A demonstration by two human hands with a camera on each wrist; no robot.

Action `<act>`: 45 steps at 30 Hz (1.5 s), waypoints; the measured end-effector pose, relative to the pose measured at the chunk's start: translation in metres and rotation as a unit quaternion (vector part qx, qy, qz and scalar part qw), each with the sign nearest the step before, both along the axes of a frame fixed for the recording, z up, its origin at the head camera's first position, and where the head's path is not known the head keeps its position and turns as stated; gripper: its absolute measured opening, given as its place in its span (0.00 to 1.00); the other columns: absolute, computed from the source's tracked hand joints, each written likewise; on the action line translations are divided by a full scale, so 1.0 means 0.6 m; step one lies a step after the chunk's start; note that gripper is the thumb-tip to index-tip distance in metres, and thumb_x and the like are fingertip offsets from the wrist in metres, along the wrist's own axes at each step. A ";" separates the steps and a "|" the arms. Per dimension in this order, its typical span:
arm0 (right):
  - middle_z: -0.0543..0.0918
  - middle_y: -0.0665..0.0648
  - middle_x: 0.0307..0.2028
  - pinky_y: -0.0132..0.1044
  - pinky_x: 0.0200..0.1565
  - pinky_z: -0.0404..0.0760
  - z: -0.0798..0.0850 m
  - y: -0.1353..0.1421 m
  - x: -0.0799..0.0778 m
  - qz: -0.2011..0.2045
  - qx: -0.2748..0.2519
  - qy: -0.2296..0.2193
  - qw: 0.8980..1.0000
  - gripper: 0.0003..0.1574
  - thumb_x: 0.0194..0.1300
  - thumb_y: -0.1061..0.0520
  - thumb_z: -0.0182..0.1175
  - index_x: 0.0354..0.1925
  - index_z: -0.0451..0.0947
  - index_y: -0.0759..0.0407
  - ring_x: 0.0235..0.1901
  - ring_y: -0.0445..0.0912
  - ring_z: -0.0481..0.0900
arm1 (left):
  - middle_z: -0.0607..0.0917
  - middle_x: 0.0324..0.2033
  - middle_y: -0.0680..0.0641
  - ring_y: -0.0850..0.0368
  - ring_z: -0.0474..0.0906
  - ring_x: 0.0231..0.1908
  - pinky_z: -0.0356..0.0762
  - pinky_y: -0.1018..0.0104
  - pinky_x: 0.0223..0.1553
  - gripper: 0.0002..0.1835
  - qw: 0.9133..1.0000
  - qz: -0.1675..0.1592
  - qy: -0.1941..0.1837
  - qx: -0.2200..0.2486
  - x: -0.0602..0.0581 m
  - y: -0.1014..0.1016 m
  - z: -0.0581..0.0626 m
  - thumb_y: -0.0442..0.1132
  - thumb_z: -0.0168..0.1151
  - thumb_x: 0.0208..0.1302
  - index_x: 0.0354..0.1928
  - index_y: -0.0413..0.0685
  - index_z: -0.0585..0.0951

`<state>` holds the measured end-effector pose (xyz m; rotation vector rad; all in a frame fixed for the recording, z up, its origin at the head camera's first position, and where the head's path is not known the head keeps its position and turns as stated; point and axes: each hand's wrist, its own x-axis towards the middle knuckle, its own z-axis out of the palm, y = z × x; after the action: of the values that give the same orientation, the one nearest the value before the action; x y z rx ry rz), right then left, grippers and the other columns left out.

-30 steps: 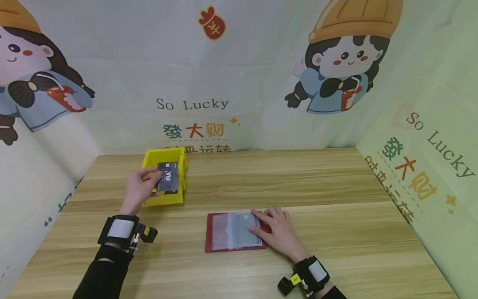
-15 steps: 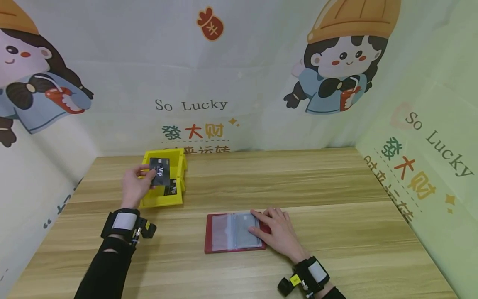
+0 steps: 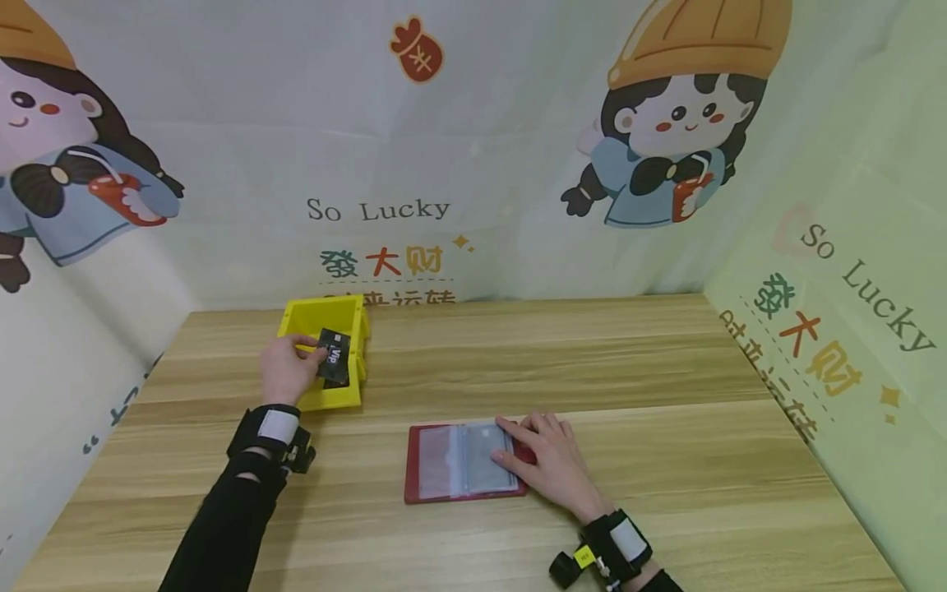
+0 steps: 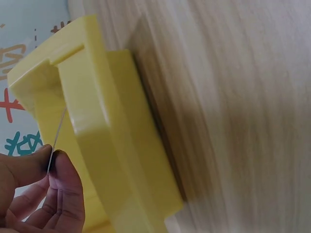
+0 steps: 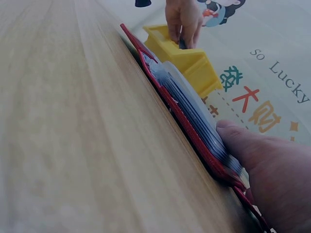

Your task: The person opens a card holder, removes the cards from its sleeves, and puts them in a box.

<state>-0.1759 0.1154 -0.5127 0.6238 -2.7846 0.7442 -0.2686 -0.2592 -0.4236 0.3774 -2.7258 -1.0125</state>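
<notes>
My left hand pinches a black card marked "Vip" between thumb and fingers, inside the yellow bin. In the left wrist view that card shows edge-on as a thin line. Below it in the head view, the lower end of another black card peeks out. A red card holder lies spread on the table with clear plastic sleeves showing. Across its right side rests my right hand, thumb and index finger extended onto the sleeves; the right wrist view shows the thumb pressing the stacked sleeves.
The wood-grain table runs back to a printed cloth wall with cartoon figures and lettering. Both wrists carry black straps with small cameras. The bin stands near the table's back left, beyond the card holder.
The left hand first drew the card to the left, baring the other card, then moved it right and lower into the bin, over that card. The right hand and card holder have stayed put.
</notes>
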 end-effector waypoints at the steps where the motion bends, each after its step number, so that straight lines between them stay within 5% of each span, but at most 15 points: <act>1: 0.73 0.47 0.36 0.36 0.44 0.57 0.000 0.000 0.001 0.000 -0.001 0.000 1.000 0.31 0.65 0.38 0.64 0.63 0.80 0.46 0.37 0.41 0.63 | 0.84 0.41 0.30 0.46 0.80 0.31 0.69 0.71 0.25 0.17 1.000 0.003 -0.003 -0.002 -0.001 0.001 -0.003 0.37 0.63 0.69 0.53 0.30 0.81; 13: 0.73 0.46 0.35 0.36 0.44 0.57 -0.003 0.000 0.000 0.001 -0.006 0.004 1.000 0.31 0.65 0.39 0.65 0.62 0.80 0.47 0.37 0.40 0.63 | 0.88 0.38 0.32 0.40 0.82 0.38 0.68 0.66 0.31 0.11 0.998 -0.009 0.028 -0.048 0.000 0.015 -0.036 0.36 0.65 0.67 0.44 0.33 0.85; 25: 0.73 0.46 0.36 0.36 0.44 0.56 -0.001 0.000 0.000 0.000 -0.011 -0.003 1.000 0.31 0.64 0.39 0.65 0.62 0.80 0.47 0.37 0.40 0.62 | 0.87 0.45 0.33 0.38 0.81 0.42 0.76 0.46 0.44 0.12 0.993 -0.049 -0.009 -0.102 0.009 0.023 -0.044 0.34 0.59 0.70 0.48 0.33 0.86; 31: 0.73 0.46 0.36 0.36 0.44 0.56 -0.002 -0.001 -0.001 -0.003 -0.007 -0.006 1.000 0.31 0.65 0.38 0.65 0.62 0.80 0.46 0.37 0.40 0.62 | 0.85 0.47 0.32 0.40 0.78 0.39 0.73 0.52 0.36 0.16 0.990 -0.053 -0.068 -0.111 0.007 0.019 -0.040 0.39 0.58 0.69 0.51 0.35 0.85; 36: 0.72 0.46 0.35 0.36 0.44 0.56 -0.002 0.000 -0.001 -0.003 -0.008 -0.003 1.000 0.31 0.64 0.38 0.65 0.62 0.80 0.47 0.37 0.40 0.62 | 0.83 0.36 0.35 0.46 0.76 0.32 0.68 0.61 0.28 0.17 0.986 -0.053 -0.108 -0.111 0.004 0.020 -0.036 0.40 0.54 0.71 0.46 0.33 0.86; 45: 0.72 0.45 0.35 0.35 0.43 0.56 -0.003 0.000 -0.002 -0.003 -0.009 0.002 1.000 0.31 0.64 0.38 0.65 0.62 0.80 0.46 0.37 0.39 0.62 | 0.78 0.24 0.42 0.51 0.73 0.25 0.64 0.65 0.24 0.17 0.992 -0.049 -0.070 -0.090 0.010 0.021 -0.045 0.39 0.52 0.73 0.39 0.31 0.86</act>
<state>-0.1770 0.1154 -0.5147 0.6137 -2.7726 0.7657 -0.2627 -0.2468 -0.4507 0.2956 -2.9579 -0.7812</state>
